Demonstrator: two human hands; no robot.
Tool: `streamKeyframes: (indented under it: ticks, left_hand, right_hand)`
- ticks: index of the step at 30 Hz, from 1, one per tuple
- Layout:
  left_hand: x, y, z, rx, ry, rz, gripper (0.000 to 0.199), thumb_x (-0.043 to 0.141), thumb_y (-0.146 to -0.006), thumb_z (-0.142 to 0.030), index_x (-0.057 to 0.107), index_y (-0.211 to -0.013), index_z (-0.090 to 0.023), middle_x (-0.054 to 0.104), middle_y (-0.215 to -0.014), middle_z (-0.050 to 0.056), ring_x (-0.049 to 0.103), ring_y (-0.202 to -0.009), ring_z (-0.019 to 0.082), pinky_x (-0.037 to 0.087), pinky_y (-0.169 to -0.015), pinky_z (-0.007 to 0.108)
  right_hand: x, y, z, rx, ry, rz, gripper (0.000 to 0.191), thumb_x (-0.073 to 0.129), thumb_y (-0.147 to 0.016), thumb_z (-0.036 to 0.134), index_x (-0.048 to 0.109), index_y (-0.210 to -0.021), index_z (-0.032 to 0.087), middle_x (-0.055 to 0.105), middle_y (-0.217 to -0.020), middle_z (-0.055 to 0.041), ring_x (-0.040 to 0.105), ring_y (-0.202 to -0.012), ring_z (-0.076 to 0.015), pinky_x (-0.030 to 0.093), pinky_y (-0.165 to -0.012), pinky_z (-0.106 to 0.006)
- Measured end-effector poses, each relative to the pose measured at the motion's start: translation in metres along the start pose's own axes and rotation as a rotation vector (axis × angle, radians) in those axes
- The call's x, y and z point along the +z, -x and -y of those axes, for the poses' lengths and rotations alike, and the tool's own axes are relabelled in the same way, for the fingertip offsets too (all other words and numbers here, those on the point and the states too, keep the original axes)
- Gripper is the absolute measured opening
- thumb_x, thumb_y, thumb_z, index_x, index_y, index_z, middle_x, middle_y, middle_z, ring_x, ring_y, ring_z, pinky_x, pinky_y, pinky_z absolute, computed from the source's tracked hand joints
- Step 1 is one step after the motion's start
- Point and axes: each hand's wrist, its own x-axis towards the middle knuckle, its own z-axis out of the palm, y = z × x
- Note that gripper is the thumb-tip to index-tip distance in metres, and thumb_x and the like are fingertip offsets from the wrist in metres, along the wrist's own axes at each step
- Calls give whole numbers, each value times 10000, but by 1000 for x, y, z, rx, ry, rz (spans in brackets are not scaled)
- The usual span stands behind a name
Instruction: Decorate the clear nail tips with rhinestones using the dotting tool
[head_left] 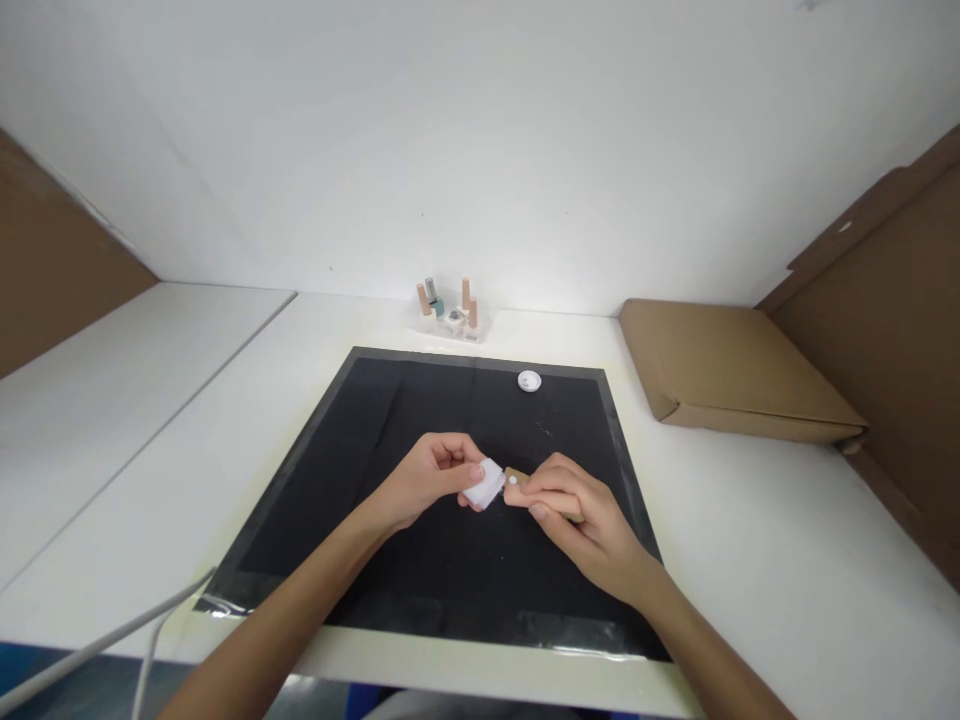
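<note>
My left hand (442, 475) pinches a small white square pad (486, 484) between thumb and fingers, above the black mat (420, 570). Its layers look stacked or folded, though the exact kind is hard to tell. Close by on the right, my right hand (589, 510) is closed around a peach-coloured handle (551, 497), which looks like a nail polish cap. A tan piece (516, 474) with a white dot shows beside the handle, partly covered by the fingers. The handle's end points at the pad's edge, and whether they touch is unclear.
A small white round dish (529, 381) lies near the mat's far edge. Behind it, a clear tray (442, 327) holds several nail polish bottles. A flat brown cardboard box (731, 365) rests at the right. White cables (112, 630) cross the table's front left edge.
</note>
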Motion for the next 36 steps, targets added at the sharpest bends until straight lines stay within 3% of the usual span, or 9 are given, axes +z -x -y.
streamKeyframes:
  ticks: [9,14,20,29,36]
  left_hand:
    - [2,0,-1,-12,4,8,437,845,-540,-501,673,-655,-116,649,-532,4,539,-440,90,392,-435,187]
    - [3,1,-3,-25,11,16,439,860,-518,-492,701,-676,-114,659,-579,15,557,-486,101,414,-469,195]
    - [2,2,-3,-32,25,16,431,866,-517,-480,710,-678,-111,647,-583,14,558,-511,106,421,-496,197]
    - [-15,-2,-6,44,48,-164,398,806,-641,-422,685,-901,-147,680,-779,20,621,-702,141,500,-708,260]
    - [-28,-9,-4,87,-161,-325,315,787,-627,-248,596,-864,-166,662,-846,8,627,-804,152,481,-784,276]
  right_hand:
    - [-1,-1,1,204,-160,-1,202,506,-948,280,694,-901,222,642,-883,-47,562,-708,-135,425,-525,-239]
    - [2,0,-5,376,-331,-34,212,541,-926,374,655,-912,196,619,-768,-11,463,-508,-76,392,-449,-212]
    - [5,-1,-14,525,-532,-98,299,586,-873,465,641,-855,171,504,-544,53,430,-408,-71,365,-405,-211]
    - [0,-6,-8,625,-698,-273,327,677,-785,494,655,-808,169,499,-525,56,420,-404,-61,329,-385,-189]
    - [-2,-9,-5,653,-725,-335,317,717,-749,484,668,-766,171,484,-481,63,411,-409,-57,315,-381,-169]
